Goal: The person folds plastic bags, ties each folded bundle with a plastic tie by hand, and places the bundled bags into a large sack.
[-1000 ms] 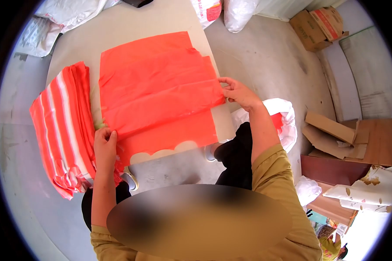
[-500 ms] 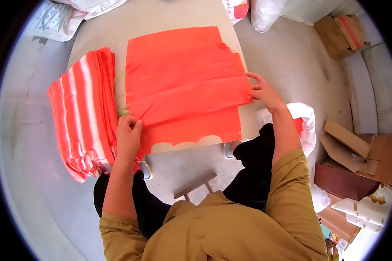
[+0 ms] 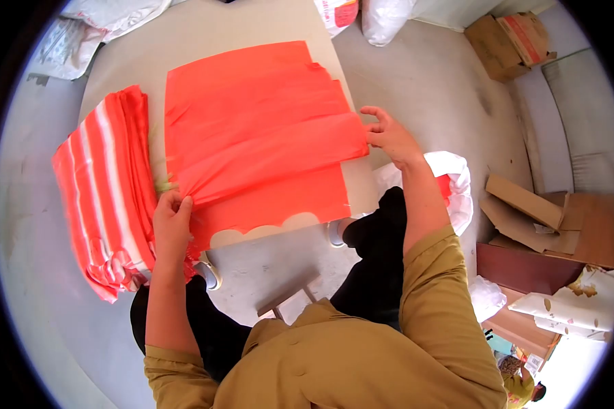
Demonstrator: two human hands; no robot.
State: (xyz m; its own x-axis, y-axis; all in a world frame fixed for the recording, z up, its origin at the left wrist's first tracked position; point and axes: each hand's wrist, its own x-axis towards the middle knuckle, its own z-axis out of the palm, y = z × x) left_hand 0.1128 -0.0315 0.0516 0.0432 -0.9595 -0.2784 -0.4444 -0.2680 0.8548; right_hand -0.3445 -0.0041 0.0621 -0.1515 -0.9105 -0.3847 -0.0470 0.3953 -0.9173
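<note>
Red plastic sheets point(image 3: 252, 129) lie stacked on the table point(image 3: 245, 24), the top one with a raised fold across it and a scalloped lower edge below. At the lower left corner of the fold, my left hand point(image 3: 172, 218) pinches the red sheet between thumb and fingers. My right hand point(image 3: 391, 136) is at the right end of the fold, its thumb side at the sheet's edge and its index finger stretched out; the fingertips near the edge are partly hidden. Left of the sheets lies a thick folded pile of red-and-white striped plastic point(image 3: 109, 191).
A white bag with red inside point(image 3: 457, 191) stands right of the table. Cardboard boxes point(image 3: 505, 48) are at the back right, an opened carton point(image 3: 559, 225) at the right. White sacks point(image 3: 116, 17) lie at the back left. Another person point(image 3: 518, 388) shows at the lower right.
The camera view has shifted back and forth sideways. My right hand's index finger is lifted from the sheet's edge, and the fold's right end reaches slightly farther out. My left hand keeps its pinch.
</note>
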